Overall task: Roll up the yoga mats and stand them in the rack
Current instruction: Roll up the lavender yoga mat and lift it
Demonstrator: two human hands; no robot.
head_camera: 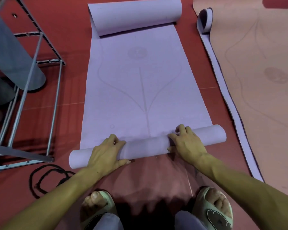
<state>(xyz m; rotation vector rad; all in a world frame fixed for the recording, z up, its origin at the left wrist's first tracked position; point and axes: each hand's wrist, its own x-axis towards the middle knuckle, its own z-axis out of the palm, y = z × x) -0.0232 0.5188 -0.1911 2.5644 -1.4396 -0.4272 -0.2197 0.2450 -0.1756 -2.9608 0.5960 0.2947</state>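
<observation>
A lilac yoga mat (140, 83) with a printed leaf outline lies flat on the red floor, stretching away from me. Its near end is rolled into a tube (146, 145); its far end curls up in a loose roll (136, 15). My left hand (105, 153) presses on the left part of the near tube, fingers curled over its top. My right hand (184, 141) grips the tube right of centre. A grey metal rack (40, 68) stands at the left, with a rolled grey mat (12, 52) leaning in it.
A peach mat (259, 80) with a lilac underside lies flat on the right, one corner curled. A black cord (47, 178) loops on the floor near the rack's front corner. My sandalled feet (213, 206) stand just behind the roll.
</observation>
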